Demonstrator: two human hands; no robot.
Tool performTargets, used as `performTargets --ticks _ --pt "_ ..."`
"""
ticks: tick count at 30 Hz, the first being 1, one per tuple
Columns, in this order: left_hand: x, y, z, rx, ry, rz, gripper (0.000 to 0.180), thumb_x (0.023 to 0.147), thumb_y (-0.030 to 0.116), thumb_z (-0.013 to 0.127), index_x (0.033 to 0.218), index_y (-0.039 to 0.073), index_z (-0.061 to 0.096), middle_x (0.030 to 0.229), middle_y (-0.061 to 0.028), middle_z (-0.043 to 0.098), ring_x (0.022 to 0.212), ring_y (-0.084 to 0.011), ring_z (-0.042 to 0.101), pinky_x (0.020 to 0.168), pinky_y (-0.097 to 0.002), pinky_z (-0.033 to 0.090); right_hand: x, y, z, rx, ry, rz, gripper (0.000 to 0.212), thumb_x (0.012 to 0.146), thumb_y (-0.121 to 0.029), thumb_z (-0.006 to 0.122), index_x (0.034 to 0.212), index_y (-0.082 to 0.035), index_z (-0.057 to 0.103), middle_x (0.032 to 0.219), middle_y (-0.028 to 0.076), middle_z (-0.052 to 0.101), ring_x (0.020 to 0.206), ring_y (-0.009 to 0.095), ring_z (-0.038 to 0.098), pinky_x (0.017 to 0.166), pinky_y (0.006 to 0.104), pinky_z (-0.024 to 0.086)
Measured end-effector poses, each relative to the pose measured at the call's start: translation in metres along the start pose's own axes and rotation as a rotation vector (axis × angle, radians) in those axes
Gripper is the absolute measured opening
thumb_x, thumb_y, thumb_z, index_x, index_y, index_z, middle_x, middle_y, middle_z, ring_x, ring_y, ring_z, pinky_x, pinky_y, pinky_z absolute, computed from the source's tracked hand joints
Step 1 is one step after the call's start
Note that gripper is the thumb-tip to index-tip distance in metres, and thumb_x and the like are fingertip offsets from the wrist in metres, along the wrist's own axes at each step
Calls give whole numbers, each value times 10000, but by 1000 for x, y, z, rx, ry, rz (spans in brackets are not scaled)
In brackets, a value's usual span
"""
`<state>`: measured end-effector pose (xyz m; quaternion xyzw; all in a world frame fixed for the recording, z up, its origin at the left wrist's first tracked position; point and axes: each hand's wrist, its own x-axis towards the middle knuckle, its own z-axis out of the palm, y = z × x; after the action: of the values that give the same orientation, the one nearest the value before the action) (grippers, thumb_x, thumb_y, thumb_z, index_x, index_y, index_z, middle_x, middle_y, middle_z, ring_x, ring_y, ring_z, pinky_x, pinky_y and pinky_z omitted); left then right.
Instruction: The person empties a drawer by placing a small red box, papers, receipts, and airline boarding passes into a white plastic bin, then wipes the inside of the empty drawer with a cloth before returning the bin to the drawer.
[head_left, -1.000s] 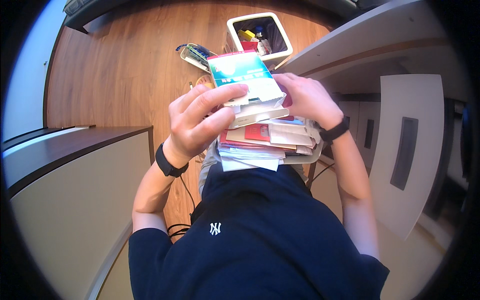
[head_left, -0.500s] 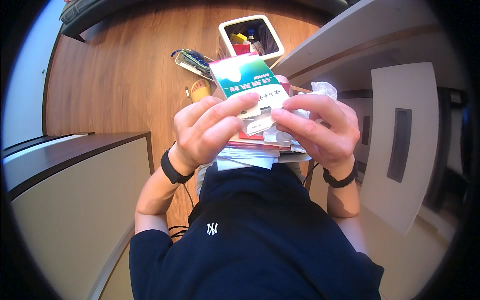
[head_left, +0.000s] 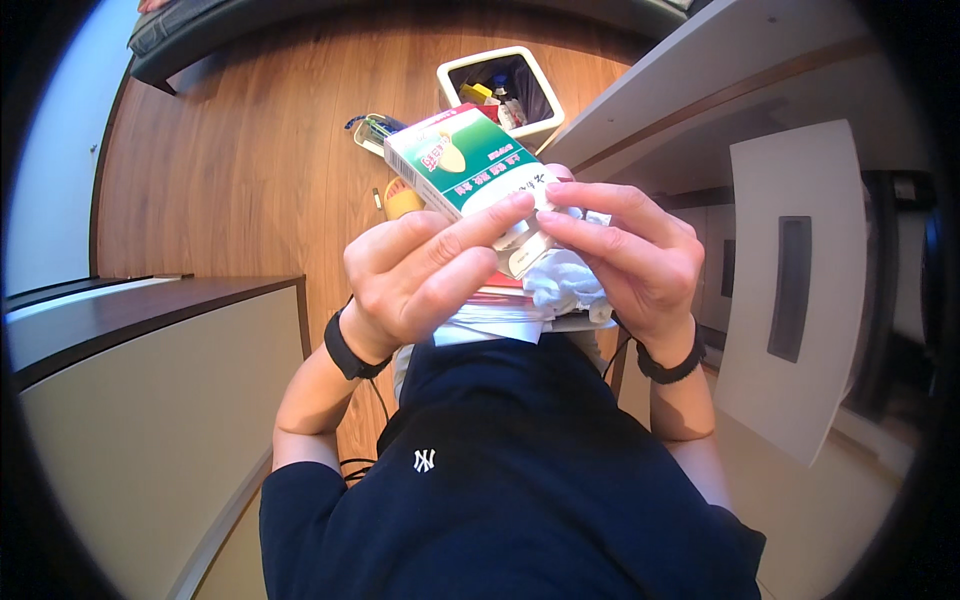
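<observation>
A flat carton (head_left: 462,155), green and white with a red strip at its far edge, is held up in front of me; it looks like a medicine box. My left hand (head_left: 415,265) grips its near left part, index finger lying over the top face. At the near right corner, my right hand (head_left: 635,250) pinches the card between thumb and fingertips. A white end flap (head_left: 528,253) sticks out toward me between the hands. Below the carton lie a stack of papers (head_left: 490,325) and a crumpled pale cloth or tissue (head_left: 565,285). The carton's underside is hidden.
Beyond the carton stands a white-rimmed bin (head_left: 545,75) with a dark liner and rubbish inside. A small basket (head_left: 372,135) and a yellow slipper (head_left: 402,200) are on the wooden floor. A cabinet (head_left: 170,400) stands left; an open drawer front (head_left: 790,290) juts out right.
The carton has tilted and turned, its far end swinging left so a side edge now shows. My right hand has shifted slightly left; more of the crumpled cloth or tissue shows beneath.
</observation>
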<state>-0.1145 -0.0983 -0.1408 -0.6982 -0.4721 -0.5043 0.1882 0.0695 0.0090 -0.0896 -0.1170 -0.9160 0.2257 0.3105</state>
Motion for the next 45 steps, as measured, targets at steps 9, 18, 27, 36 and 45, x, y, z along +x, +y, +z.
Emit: performTargets --ticks 9,18,27,36,45 --pt "13 6 -6 114 -144 119 283 745 98 722 930 157 517 1093 -37 694 585 -83 499 499 -196 387 8 8 3 158 109 87 183 710 3 733 885 -53 726 815 73 653 720 203 660 620 272 519" --pt "5 -57 25 -130 -13 -235 251 778 21 682 971 79 532 992 -111 651 697 -252 637 556 -287 505 18 11 -8 4 73 383 349 749 -80 749 1087 -61 664 831 97 637 734 234 637 643 312 500" --pt "16 -229 122 -1319 158 -1697 173 893 143 604 999 17 549 782 -45 539 658 -83 529 389 -172 258 -28 59 -15 -154 14 703 283 790 -54 697 1071 -61 665 775 62 628 634 170 565 556 273 431" --pt "-19 -294 274 -1123 -223 -1844 213 864 199 663 947 26 571 760 -33 541 560 -59 453 381 -166 245 -65 93 -13 -135 -56 995 282 811 -72 692 1092 -69 662 795 59 630 621 140 543 570 245 444" --pt "130 -246 430 -1318 -508 -1069 294 835 338 693 874 50 649 615 37 472 483 -70 361 435 -234 276 -80 94 -17 -93 35 1124 291 798 -3 680 1086 -45 675 791 60 637 647 104 563 619 219 462"
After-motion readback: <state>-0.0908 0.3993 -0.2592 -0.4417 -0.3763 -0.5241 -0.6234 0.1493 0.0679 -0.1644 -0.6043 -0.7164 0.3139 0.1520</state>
